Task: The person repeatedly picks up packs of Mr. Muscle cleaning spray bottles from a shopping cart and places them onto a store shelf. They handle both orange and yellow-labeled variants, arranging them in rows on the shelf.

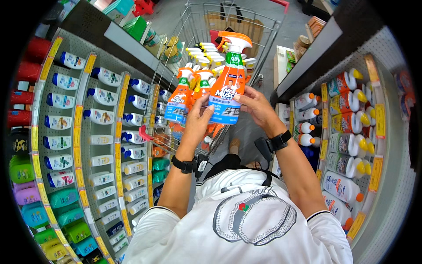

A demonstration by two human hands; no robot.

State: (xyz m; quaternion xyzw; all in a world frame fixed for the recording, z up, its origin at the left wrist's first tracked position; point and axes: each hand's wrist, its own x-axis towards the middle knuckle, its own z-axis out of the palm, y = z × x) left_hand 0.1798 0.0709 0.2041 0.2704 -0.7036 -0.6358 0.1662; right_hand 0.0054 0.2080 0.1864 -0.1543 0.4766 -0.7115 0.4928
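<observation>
Between both hands I hold an orange Mr Muscle spray bottle point(227, 95) upright, its printed label facing me. My left hand point(199, 115) grips its lower left side. My right hand point(255, 105) grips its right side, the thumb lying across the front. The bottle has an orange and white trigger head and a green neck band. Just behind it is a wire shopping cart point(174, 29). In the cart are a matching orange spray bottle point(178, 102), another one point(201, 84) partly hidden, and several spray bottles with white and yellow trigger heads point(204, 54).
Shelves of shampoo bottles point(102, 95) line the left side, edged with yellow price tags point(77, 138). On the right, shelves hold cleaner bottles point(343, 122) with yellow or orange caps. A brown bag point(254, 33) with dark handles is at the cart's far end. Grey floor point(250, 145) shows below.
</observation>
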